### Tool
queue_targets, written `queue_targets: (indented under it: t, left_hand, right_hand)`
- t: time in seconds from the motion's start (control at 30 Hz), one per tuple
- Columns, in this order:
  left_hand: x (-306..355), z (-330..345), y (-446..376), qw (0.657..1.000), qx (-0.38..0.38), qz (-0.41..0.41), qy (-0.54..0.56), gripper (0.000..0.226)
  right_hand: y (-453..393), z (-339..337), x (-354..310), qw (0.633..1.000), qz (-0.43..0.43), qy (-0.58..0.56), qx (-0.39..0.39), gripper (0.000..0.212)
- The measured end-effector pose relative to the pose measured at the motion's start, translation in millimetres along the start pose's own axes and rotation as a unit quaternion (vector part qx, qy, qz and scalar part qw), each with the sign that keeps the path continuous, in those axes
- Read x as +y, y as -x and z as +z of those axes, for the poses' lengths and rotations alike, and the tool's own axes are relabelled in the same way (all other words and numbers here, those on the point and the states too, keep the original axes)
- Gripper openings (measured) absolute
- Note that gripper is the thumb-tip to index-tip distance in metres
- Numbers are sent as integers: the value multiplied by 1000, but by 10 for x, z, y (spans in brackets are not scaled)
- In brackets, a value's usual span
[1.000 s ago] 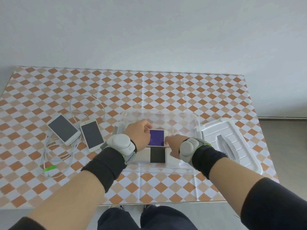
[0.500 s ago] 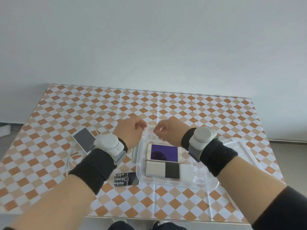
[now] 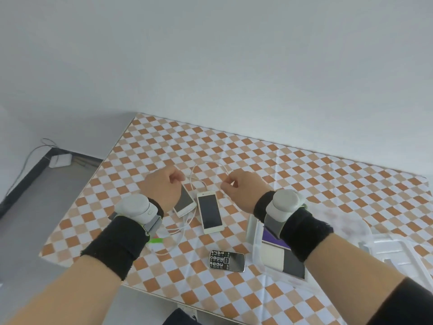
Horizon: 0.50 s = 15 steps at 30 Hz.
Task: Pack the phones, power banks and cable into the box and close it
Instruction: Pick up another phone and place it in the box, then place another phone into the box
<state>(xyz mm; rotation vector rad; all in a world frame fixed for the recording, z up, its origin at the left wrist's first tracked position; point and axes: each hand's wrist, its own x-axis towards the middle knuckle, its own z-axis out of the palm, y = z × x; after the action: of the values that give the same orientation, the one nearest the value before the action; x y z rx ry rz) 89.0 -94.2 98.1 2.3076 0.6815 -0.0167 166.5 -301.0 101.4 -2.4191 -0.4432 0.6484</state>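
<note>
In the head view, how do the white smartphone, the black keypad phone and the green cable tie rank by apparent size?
1. White smartphone, largest.
2. Black keypad phone; lying nearer the camera, it still looks smaller.
3. Green cable tie, smallest.

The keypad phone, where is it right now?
In the head view the keypad phone lies flat on the table, just left of the clear box, nearer the person than the white smartphone.

Orange-and-white checked tablecloth [image 3: 269,160] spreads beneath both hands; far left of the left hand, a small white box [image 3: 60,160] on the grey floor [image 3: 35,231]
</note>
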Motion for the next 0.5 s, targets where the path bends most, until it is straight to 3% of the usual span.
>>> queue_targets:
  t: [0.23, 0.33, 0.5]
  left_hand:
    - [-631, -146, -172, 999, 20, -37, -31, 24]
    - [-829, -86, -232, 998, -12, -46, -45, 24]
    - [-1013, 72, -322, 993, -83, -47, -70, 20]
  right_hand:
    - [-289, 521, -236, 998, 58, 15, -29, 16]
    - [-363, 716, -214, 993, 89, 48, -57, 26]
    - [-492, 1021, -161, 989, 94, 87, -79, 23]
